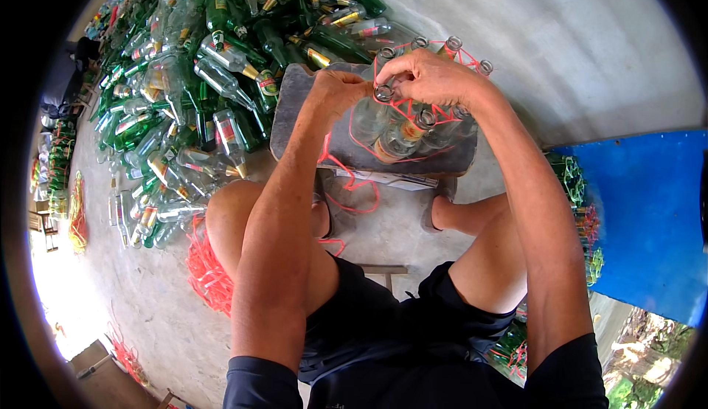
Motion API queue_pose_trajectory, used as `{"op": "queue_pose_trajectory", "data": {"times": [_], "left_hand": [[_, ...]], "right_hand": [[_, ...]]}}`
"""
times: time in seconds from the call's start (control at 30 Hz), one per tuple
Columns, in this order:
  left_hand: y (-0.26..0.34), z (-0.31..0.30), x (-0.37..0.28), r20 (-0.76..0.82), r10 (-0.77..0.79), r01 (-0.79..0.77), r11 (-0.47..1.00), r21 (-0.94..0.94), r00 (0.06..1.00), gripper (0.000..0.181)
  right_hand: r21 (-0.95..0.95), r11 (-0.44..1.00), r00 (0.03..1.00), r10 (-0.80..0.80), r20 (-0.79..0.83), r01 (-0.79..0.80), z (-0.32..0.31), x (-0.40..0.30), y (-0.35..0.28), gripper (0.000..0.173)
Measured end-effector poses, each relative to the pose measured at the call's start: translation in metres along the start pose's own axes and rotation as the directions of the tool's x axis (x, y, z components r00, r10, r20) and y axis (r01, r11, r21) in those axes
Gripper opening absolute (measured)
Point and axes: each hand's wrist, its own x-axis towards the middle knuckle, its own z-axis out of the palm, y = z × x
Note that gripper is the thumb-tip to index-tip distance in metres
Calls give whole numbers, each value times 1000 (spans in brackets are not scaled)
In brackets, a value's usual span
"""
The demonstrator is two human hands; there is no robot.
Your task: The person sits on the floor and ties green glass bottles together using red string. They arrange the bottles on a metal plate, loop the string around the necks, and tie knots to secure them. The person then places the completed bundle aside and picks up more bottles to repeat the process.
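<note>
Several clear glass bottles (399,137) stand upright in a bundle on a dark, worn board (293,116) between my knees. Red plastic twine (357,179) runs around their necks, crosses between them, and loops around their lower bodies. My left hand (338,92), at the left of the bundle, pinches the twine; a loose length hangs below it over the board's edge. Over the near-left bottle necks, my right hand (423,77) has its fingers curled and grips twine beside a bottle mouth (384,93). Its fingertips are partly hidden.
A large heap of green and clear bottles (221,71) lies at the left, reaching the board. A tangle of red twine (209,270) rests beside my left knee. A blue panel (647,215) stands at the right, with tied bottles (589,221) beside it. A pale wall (531,27) rises behind.
</note>
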Motion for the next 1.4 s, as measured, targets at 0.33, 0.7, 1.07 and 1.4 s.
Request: {"op": "queue_pose_trajectory", "data": {"times": [0.33,0.7,1.07,1.4], "left_hand": [[2,9,2,-66,170,-172,985,-14,983,27],[4,11,6,-48,262,-264,964,-26,964,24],[14,2,3,13,243,-244,967,77,970,25],[19,-1,-1,11,228,-228,966,118,973,27]], "right_hand": [[-268,949,978,-194,-81,166,-7,-10,-3,14],[-477,871,953,-235,-191,120,-17,-42,-12,10],[-488,870,912,-258,-318,77,-12,-58,-10,10],[-541,841,879,-270,-393,16,-11,-60,14,12]]}}
